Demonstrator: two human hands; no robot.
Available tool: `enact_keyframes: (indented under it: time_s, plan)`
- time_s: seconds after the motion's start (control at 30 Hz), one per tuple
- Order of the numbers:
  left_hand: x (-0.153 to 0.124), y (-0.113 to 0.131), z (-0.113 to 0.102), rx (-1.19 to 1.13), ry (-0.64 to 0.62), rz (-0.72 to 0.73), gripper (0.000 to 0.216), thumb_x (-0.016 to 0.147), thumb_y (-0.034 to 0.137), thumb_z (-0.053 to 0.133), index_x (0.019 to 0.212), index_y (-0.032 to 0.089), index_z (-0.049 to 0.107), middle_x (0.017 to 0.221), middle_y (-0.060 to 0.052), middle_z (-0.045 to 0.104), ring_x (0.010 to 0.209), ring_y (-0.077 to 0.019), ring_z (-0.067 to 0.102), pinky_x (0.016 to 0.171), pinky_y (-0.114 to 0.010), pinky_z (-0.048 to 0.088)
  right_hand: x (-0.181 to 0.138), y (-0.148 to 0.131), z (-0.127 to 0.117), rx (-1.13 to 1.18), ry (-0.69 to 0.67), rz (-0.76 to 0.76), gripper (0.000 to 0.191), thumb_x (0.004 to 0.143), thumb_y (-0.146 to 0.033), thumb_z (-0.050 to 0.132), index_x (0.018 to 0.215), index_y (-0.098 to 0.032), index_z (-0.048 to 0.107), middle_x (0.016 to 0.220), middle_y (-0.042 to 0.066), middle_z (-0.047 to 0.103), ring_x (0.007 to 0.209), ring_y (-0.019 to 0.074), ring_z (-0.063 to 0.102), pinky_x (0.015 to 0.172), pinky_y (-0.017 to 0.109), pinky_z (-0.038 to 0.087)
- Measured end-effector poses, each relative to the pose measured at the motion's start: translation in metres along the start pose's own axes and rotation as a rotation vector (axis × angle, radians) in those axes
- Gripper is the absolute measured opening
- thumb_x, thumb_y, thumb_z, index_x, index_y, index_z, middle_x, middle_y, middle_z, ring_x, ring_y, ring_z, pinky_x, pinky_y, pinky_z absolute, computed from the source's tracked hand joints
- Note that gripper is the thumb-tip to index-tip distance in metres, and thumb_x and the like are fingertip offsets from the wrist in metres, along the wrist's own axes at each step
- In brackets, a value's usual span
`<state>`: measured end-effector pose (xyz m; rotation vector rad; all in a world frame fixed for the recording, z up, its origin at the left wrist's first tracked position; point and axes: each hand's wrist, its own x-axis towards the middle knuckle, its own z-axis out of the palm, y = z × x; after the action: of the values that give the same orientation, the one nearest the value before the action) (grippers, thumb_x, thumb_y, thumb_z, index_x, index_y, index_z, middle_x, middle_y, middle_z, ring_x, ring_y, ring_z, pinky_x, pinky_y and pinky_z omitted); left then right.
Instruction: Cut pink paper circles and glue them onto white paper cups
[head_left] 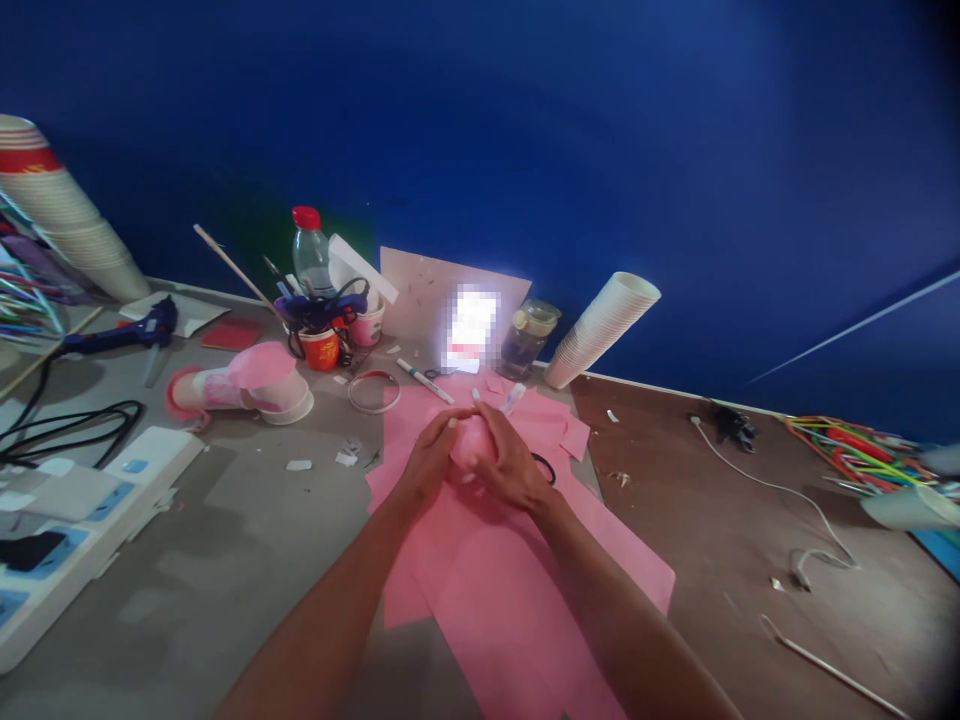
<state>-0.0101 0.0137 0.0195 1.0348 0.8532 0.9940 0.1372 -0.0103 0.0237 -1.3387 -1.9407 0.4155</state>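
My left hand and my right hand are cupped around a small pink rounded piece, one from each side. Its top shows between my fingers, but the rest is hidden, so I cannot tell its exact kind. Beneath my hands lie several overlapping sheets of pink paper. A black ring rests on the paper beside my right wrist. Farther left stands a white paper-cup piece partly covered in pink paper.
A bright phone leans at the back, near a jar and a tall cup stack. On the left are a glue gun and a power strip. A white cable and coloured sticks lie right.
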Motion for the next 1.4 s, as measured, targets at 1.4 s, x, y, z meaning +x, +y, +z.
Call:
enact_keyframes:
  time_s: [1.4]
  plan:
    - [0.008,-0.014,-0.007,0.194,0.118,0.157,0.029,0.083,0.032,0.046,0.106,0.021,0.060,0.114,-0.003,0.059,0.109,-0.0198,0.049,0.096,-0.031,0.034,-0.005,-0.003,0.017,-0.114,0.210,-0.194,0.044,0.079,-0.032,0.055,0.121,-0.018,0.046,0.117,0.015,0.057,0.113,0.0279,0.050,0.097,0.051,0.041]
